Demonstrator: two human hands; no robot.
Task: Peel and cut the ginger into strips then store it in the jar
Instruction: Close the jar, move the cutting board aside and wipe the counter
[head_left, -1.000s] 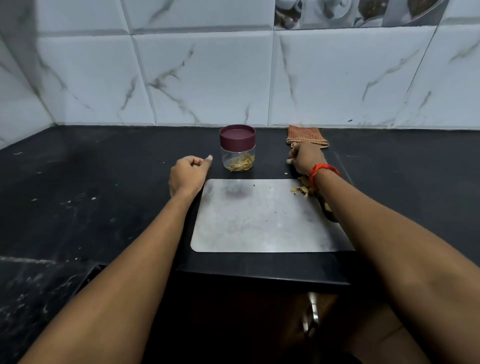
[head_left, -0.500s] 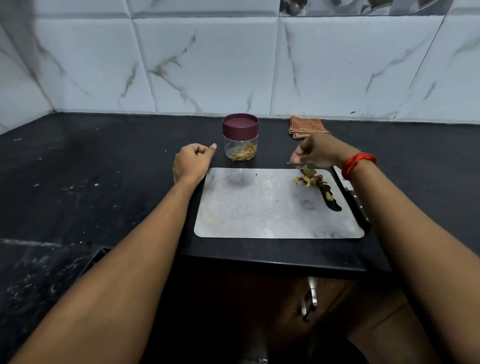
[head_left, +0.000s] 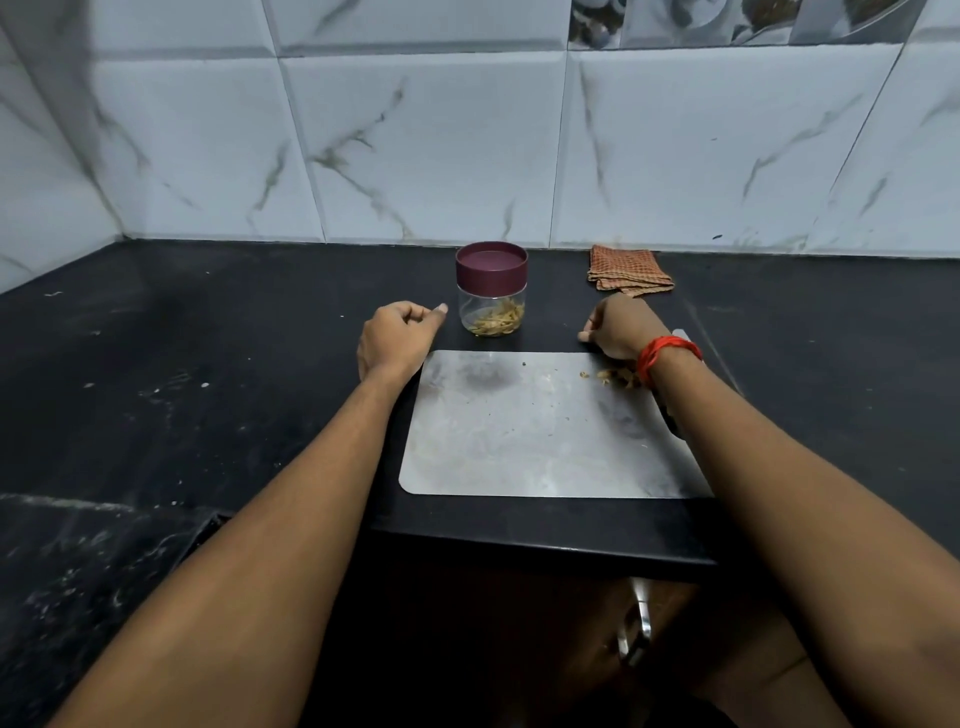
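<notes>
Jar (head_left: 491, 291) stands upright on the counter (head_left: 208, 364), maroon lid (head_left: 491, 261) on, ginger strips (head_left: 496, 322) lying at its bottom. It sits between the two hands, just beyond the steel cutting board (head_left: 540, 436).

Left hand (head_left: 397, 338): fingers curled in, thumb pointing at the jar, near but apart from it, holding nothing, resting at the board's far left corner.

Right hand (head_left: 621, 327): fingers curled at the far right corner; whether it holds anything cannot be told. Ginger scraps (head_left: 610, 376) lie on the board by its wrist.
</notes>
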